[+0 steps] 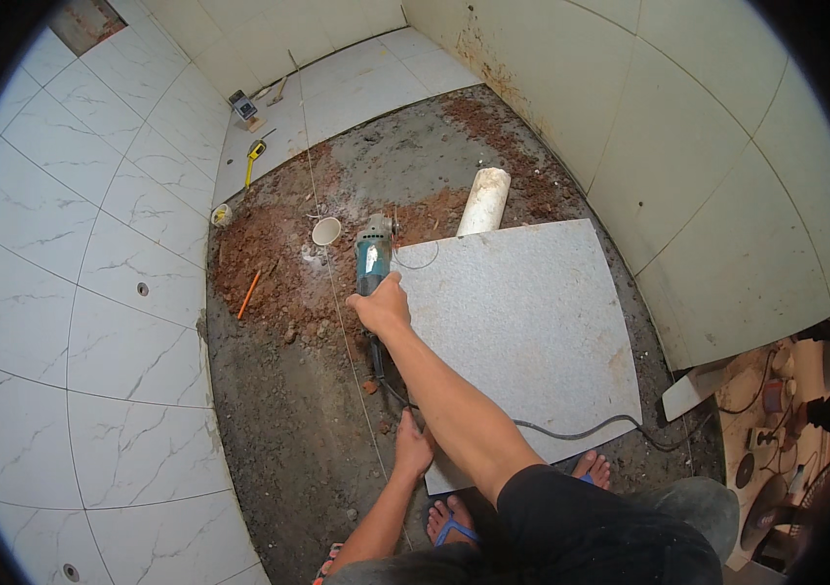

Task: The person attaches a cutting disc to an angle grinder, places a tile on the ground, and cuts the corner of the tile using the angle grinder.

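Note:
My right hand (381, 304) grips a teal angle grinder (373, 253), whose disc sits at the top left corner of a pale grey speckled tile (517, 331), beside a curved line on its surface. My left hand (413, 444) is lower, its fingers curled at the tile's left edge near the grinder's black cord (581, 429). The tile lies over rough grey and reddish ground, with my sandalled feet at its near edge. A white pipe (483, 200) lies just beyond it, and a round white pipe opening (326, 230) is left of the grinder.
A yellow tape measure (256, 151), orange pencil (248, 292) and small device (243, 105) lie at left and back. Tiled walls (93, 292) flank the floor; a taut string crosses it. At right are a tile offcut (693, 390), a fan (776, 512) and scattered tools.

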The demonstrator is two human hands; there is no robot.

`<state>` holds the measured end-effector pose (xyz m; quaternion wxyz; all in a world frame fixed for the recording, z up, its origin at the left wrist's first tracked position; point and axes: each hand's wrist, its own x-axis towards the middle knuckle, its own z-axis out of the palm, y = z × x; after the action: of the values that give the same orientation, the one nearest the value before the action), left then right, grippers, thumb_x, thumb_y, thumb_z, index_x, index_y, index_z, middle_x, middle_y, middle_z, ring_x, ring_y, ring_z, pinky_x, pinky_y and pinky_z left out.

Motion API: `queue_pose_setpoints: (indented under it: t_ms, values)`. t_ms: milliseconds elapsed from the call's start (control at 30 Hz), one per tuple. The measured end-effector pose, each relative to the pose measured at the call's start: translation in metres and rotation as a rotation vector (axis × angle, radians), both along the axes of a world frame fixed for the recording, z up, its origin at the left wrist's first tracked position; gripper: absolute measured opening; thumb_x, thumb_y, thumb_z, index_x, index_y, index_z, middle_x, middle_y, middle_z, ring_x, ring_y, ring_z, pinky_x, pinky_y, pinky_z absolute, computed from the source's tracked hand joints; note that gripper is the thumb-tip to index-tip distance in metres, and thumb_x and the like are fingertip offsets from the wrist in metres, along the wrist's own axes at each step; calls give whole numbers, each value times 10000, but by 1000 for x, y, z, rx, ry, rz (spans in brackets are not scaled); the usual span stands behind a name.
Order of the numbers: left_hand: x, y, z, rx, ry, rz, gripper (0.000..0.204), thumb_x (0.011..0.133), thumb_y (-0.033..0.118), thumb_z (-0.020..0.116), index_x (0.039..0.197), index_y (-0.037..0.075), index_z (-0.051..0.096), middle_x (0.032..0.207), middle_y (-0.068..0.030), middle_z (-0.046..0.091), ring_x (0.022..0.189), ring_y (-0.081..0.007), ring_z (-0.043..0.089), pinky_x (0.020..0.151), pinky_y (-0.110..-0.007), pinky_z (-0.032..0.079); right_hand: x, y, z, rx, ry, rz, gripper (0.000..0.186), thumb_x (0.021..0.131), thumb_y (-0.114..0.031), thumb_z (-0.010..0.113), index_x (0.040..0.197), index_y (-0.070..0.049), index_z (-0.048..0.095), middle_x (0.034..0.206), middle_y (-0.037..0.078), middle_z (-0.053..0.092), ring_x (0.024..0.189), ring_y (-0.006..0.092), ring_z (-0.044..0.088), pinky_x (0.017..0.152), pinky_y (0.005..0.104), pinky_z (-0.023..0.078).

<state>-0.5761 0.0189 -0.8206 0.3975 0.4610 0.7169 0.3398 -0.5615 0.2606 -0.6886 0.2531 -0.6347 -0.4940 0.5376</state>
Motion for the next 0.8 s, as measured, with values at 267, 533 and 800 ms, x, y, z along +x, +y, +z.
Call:
queue_pose_setpoints:
  t_ms: [267, 533, 800]
  values:
    - [-1, 0, -4, 23, 24, 32, 405, 918, 51, 645, 1301, -23, 536, 1254, -175, 668, 1137, -248, 636, 971, -353, 487, 3, -2, 3, 19, 13, -11, 791, 760, -313, 798, 1303, 85, 382, 1293, 322, 593, 1199, 431, 618, 1025, 474, 503]
    - [-2, 1, 4, -101, -152, 68, 538, 938, 200, 674, 1400, -17, 504, 1340, -279, 609, 1269, -390, 581, 1037, -424, 451, 9, -9, 6, 27, 0, 30, 845, 756, -309, 806, 1335, 114, 359, 1264, 331, 613, 1184, 435, 630, 1019, 459, 507]
    - [-1, 2, 9, 5, -102, 46, 457, 927, 122, 636, 1355, 17, 518, 1269, -231, 653, 1196, -382, 618, 1011, -430, 463, 17, -13, 0, 54, -18, 60, 851, 744, -311, 813, 1330, 121, 372, 1229, 339, 628, 1157, 448, 639, 1006, 459, 516]
